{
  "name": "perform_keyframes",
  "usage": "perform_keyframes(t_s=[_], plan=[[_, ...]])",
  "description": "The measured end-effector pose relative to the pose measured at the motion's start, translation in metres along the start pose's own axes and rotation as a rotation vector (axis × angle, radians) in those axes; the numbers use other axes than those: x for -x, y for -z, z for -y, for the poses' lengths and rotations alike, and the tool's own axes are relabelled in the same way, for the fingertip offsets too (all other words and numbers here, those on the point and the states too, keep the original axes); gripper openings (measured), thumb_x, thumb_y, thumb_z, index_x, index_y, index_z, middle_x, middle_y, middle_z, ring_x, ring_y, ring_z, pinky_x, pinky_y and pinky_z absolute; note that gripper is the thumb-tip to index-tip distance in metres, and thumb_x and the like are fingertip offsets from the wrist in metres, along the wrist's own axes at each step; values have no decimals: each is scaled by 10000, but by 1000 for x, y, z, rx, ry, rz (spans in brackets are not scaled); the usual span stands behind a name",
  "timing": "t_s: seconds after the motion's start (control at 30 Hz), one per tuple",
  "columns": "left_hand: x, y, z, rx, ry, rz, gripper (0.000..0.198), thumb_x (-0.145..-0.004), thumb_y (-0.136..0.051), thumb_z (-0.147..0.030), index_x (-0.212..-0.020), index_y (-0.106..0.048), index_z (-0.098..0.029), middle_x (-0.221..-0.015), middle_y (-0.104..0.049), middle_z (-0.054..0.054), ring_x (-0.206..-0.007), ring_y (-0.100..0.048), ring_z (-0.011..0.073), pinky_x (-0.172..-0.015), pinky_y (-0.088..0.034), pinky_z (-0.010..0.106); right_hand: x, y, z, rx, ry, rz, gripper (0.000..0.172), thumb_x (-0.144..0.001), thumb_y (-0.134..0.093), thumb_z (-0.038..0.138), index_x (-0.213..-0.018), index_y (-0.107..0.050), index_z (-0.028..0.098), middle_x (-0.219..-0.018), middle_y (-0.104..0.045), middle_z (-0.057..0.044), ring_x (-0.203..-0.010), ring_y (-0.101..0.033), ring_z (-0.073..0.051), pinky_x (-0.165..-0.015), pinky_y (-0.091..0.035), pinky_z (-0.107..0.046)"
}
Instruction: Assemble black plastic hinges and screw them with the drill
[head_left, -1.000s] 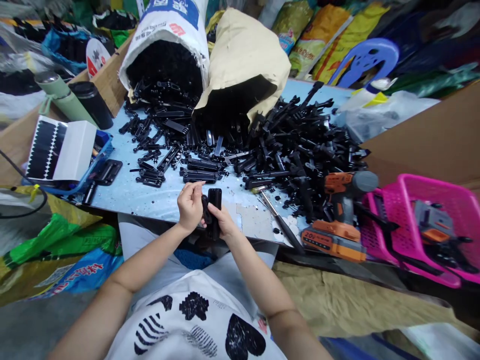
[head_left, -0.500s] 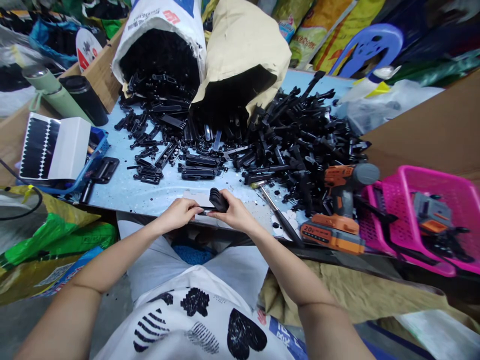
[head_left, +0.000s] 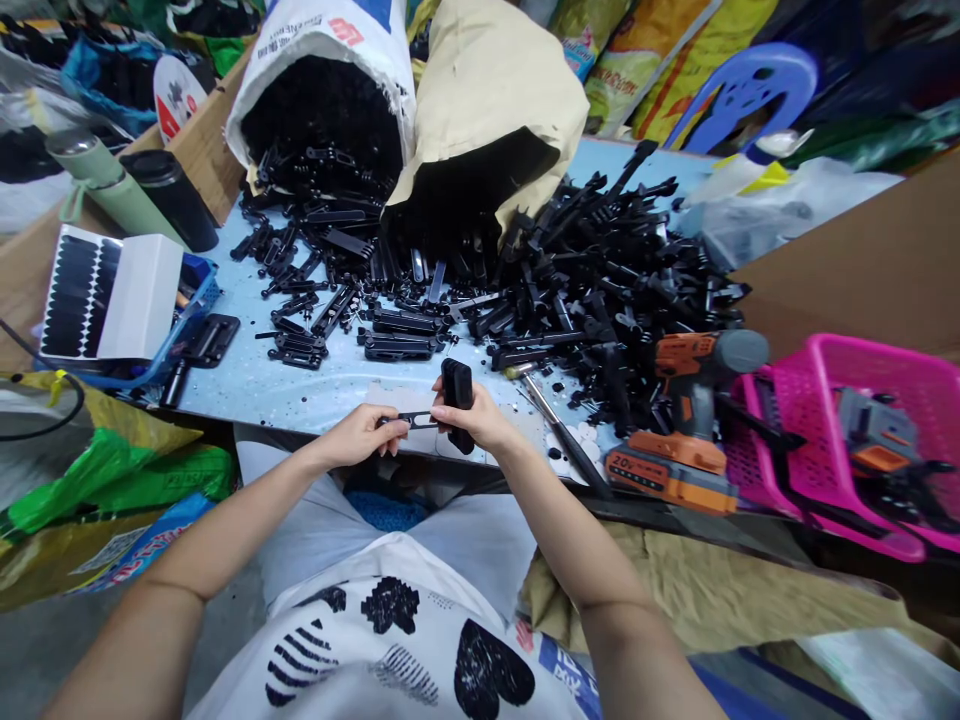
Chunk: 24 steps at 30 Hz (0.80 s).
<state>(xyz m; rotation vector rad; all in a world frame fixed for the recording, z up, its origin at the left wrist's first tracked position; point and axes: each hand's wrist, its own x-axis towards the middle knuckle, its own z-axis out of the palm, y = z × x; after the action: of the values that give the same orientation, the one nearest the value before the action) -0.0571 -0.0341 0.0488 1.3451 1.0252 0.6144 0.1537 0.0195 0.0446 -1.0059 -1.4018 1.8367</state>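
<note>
My right hand (head_left: pixel 480 415) is closed round a thick black ribbed plastic block (head_left: pixel 457 400) held upright near the table's front edge. A flat black slotted bar (head_left: pixel 418 420) reaches leftward from the block, and my left hand (head_left: pixel 367 433) pinches its far end. Whether bar and block are joined is hidden by the right fingers. Beyond the hands lie similar flat black parts (head_left: pixel 397 345) and, farther right, a large heap of black plastic parts (head_left: pixel 600 260). Right of my right hand a hammer (head_left: pixel 555 425) rests on the table.
An orange cordless drill (head_left: pixel 679 430) stands at the right, beside a pink basket (head_left: pixel 885 400). A white sack (head_left: pixel 322 50) and a beige sack (head_left: pixel 487 80) spill parts at the back. On the left are a blue basket (head_left: pixel 199 290), a black cup (head_left: pixel 169 195) and a green flask (head_left: pixel 112 180).
The black block has turned from tilted to upright in my right hand and moved slightly right. My left hand has dropped a little, and more of the slotted bar shows between the hands.
</note>
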Motion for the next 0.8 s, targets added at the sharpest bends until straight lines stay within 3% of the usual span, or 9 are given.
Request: perform_keyframes(t_s=[0.2, 0.33, 0.4, 0.47, 0.57, 0.6, 0.63, 0.7, 0.8], plan=[[0, -7, 5, 23, -18, -73, 394, -842, -508, -501, -712, -591, -139, -626, -610, 25, -528, -524, 102, -511, -411, 208, 2, 2, 0, 133, 70, 37, 498, -613, -779, 394, -961, -492, 182, -725, -588, 12, -600, -563, -122, -591, -473, -270], [0, -12, 6, -300, -29, -339, 364, -860, -495, -446, -649, -564, -157, -544, -563, -9, -491, -492, 100, -527, -381, 219, 10, -4, 9, 508, 175, -187, 421, -648, -747, 412, -918, -516, 185, -761, -559, 3, -713, -547, -145, -678, -449, -271], [3, -13, 4, -396, -77, -401, 357, -863, -496, -421, -625, -556, -161, -518, -547, -15, -485, -482, 99, -535, -371, 221, 20, -7, 13, 591, 185, -259, 395, -686, -712, 425, -931, -512, 190, -744, -538, 15, -692, -521, -131, -660, -436, -256], [6, -14, 1, -376, -146, -256, 372, -870, -490, -412, -606, -560, -161, -524, -554, -8, -497, -496, 101, -538, -380, 218, 31, -6, 16, 510, 196, -183, 424, -681, -711, 458, -934, -504, 187, -775, -536, 13, -698, -524, -121, -656, -443, -246], [6, -21, -1, -226, -204, 100, 404, -883, -466, -435, -621, -590, -155, -556, -585, 13, -509, -524, 106, -532, -412, 218, 50, -3, 17, 321, 216, 17, 524, -622, -735, 530, -921, -497, 172, -818, -544, 1, -732, -559, -126, -668, -475, -250], [4, -26, -1, -185, -193, 132, 392, -885, -461, -442, -666, -610, -153, -565, -590, 15, -511, -531, 110, -530, -423, 220, 58, -1, 17, 319, 228, 14, 528, -625, -732, 536, -923, -496, 170, -815, -548, 0, -733, -564, -129, -669, -481, -254], [1, -33, 0, -163, -169, 94, 369, -885, -460, -448, -746, -632, -152, -583, -599, 16, -516, -538, 114, -530, -434, 224, 66, 1, 18, 363, 247, -38, 513, -642, -726, 527, -932, -498, 170, -812, -555, -3, -733, -565, -131, -672, -484, -258], [-7, -44, 3, -177, -115, -100, 350, -880, -466, -446, -984, -631, -156, -713, -647, 36, -588, -581, 129, -569, -469, 241, 87, 13, 25, 540, 309, -264, 454, -688, -710, 487, -951, -510, 176, -831, -571, -18, -747, -563, -137, -696, -484, -274], [-16, -47, 13, -270, -87, -316, 495, -856, -482, -456, -1268, -497, -181, -1063, -643, 104, -823, -633, 176, -659, -511, 284, 127, 72, 48, 795, 412, -828, 399, -733, -679, 473, -952, -512, 184, -901, -572, -51, -788, -565, -159, -759, -478, -332]])
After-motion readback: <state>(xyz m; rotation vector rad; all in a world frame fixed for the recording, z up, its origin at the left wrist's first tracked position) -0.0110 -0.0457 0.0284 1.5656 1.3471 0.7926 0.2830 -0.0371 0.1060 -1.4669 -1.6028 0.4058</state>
